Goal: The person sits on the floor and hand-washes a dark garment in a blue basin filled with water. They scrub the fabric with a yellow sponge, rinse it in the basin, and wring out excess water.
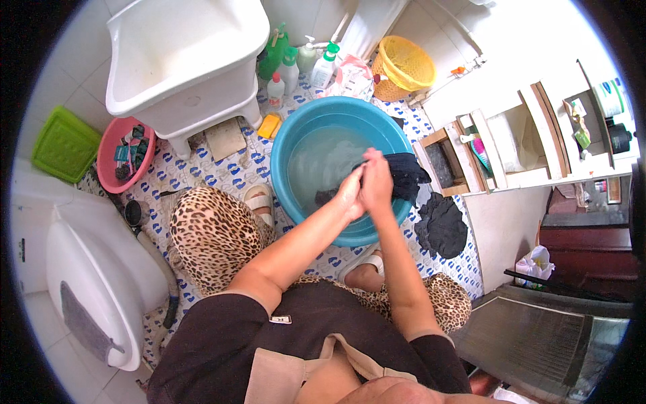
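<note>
Over a round blue plastic basin (282,151) of cloudy water, my left hand (352,194) and my right hand (377,182) are pressed together, slightly blurred. Right beside my right hand, a wet black cloth (406,174) hangs across the basin's right rim. Whether part of it is between my palms is hidden. A dark patch of submerged cloth (325,196) shows in the water left of my left hand. Outside the basin, on the floor to the right, lies a crumpled black garment (440,225).
A yellow soap bar (269,125) lies left of the basin. Behind stand several bottles (324,65) and a yellow wastebasket (396,83). A white pedestal sink (202,101), a pink basin (103,171) and a toilet (86,272) are left; a white shelf unit (499,182) is right.
</note>
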Available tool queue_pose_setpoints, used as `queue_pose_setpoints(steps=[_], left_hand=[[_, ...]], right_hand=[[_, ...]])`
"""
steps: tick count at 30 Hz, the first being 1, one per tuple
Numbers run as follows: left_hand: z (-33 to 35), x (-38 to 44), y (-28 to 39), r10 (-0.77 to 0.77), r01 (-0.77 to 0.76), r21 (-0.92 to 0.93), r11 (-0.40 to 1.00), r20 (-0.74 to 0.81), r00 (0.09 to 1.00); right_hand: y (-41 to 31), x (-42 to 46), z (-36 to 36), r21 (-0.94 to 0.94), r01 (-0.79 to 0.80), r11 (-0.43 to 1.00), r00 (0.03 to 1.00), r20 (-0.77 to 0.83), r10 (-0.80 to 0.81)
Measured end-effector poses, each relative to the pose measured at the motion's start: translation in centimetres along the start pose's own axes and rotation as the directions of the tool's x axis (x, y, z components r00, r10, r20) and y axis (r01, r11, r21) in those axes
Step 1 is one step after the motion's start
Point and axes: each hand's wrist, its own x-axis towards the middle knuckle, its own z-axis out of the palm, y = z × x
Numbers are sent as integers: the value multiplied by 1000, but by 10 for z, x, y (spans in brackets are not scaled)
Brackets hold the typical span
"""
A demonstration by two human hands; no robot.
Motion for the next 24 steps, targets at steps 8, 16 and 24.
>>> queue_pose_setpoints(steps=[8, 16, 24], left_hand=[[23, -8, -13, -63, 73, 53, 996, -163, 985], [-46, 9, 8, -22, 145, -533, 833, 230, 973], [31, -12, -2, -26, 38, 113, 993, -104, 994]], right_hand=[[28, 7, -5, 239, -251, 938, 950, -127, 287], [-40, -9, 6, 162, -78, 984, 987, -126, 99], [42, 33, -21, 687, -237, 687, 871, -163, 464]])
